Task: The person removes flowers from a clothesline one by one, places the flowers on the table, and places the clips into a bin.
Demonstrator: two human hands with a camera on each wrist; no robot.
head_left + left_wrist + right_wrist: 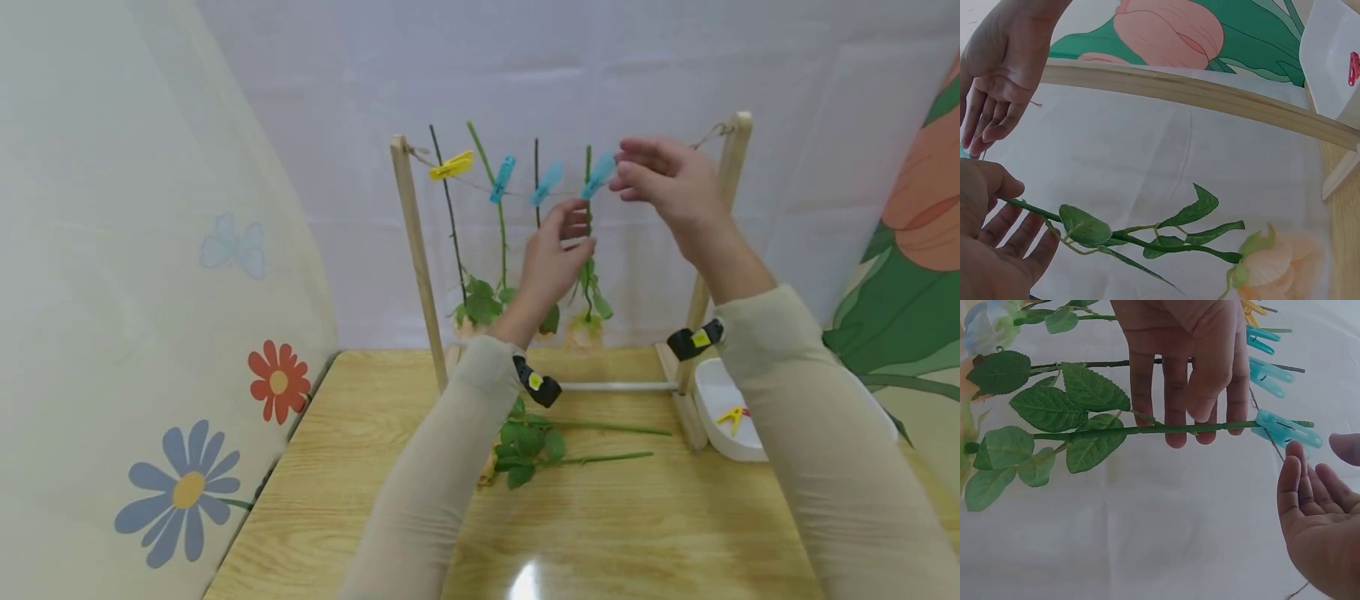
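An artificial rose (1279,265) with a peach head hangs upside down, its green stem (1166,429) clipped to a twine line by a blue clothespin (1285,429). My left hand (553,257) is at that stem just below the clip, its long fingers fairly straight behind it and the thumb held off it. Right beside the clothespin (598,176), my right hand (667,179) has its fingers loosely bent and thumb apart, nothing between them. Further left hang several more stems, held by a yellow clothespin (452,166) and blue clothespins (502,179).
A wooden frame (416,250) carries the line, with a white bar (618,386) low across it. More roses with green stems (607,427) lie on the wooden table (337,500). At the right, a white tray (716,379) holds a yellow clothespin (731,418) and a red one (1354,67).
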